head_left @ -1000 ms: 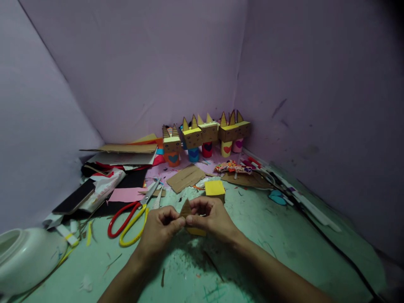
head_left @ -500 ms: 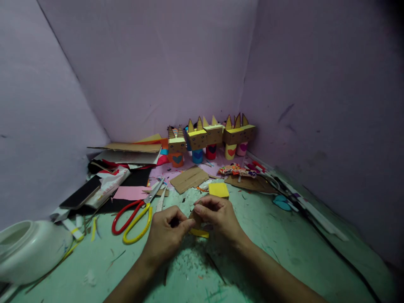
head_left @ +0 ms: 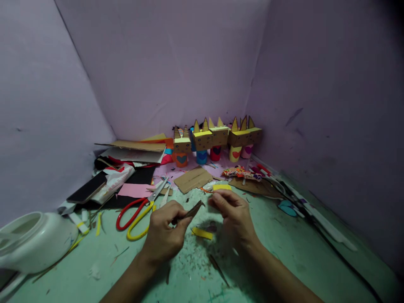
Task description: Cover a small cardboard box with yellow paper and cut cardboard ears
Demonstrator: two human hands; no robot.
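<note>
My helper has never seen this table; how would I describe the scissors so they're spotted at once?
On the green tabletop, find the person's left hand. Just left of it lie the scissors, blades pointing away from the person. Their red and yellow handle loops set them apart from the plain pink paper beside them.

Matt cardboard piece [head_left: 195,208], matt paper strip [head_left: 202,233], scissors [head_left: 151,201] with shiny metal blades [head_left: 158,190], smooth plastic-looking handles [head_left: 135,202], glossy pot [head_left: 55,240] near desk's [head_left: 75,280] left edge
</note>
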